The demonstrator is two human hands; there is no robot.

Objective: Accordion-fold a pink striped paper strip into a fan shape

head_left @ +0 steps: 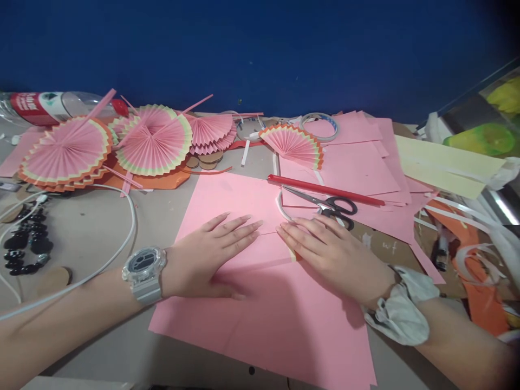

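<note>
My left hand (217, 249) lies flat on a large sheet of pink paper (260, 330), fingers stretched out towards the right. My right hand (329, 254) also rests on pink paper, its fingers extended and pointing left. A small orange and yellow edge (296, 254) shows beneath the right fingers; the rest of that piece is covered. Just beyond the right hand lie black-handled scissors (325, 205), partly opened, with a long red stick-like piece (325, 190) behind them. A small pink folded fan (292, 143) with orange and yellow edging sits farther back.
Pleated paper rosettes (65, 151) and a plastic bottle (57, 107) stand at the back left. A white cable (132, 216) loops near my left arm, by a black beaded string (28, 238). Tape (319, 127), stacked pink sheets (365, 162) and orange scraps (475, 271) occupy the right.
</note>
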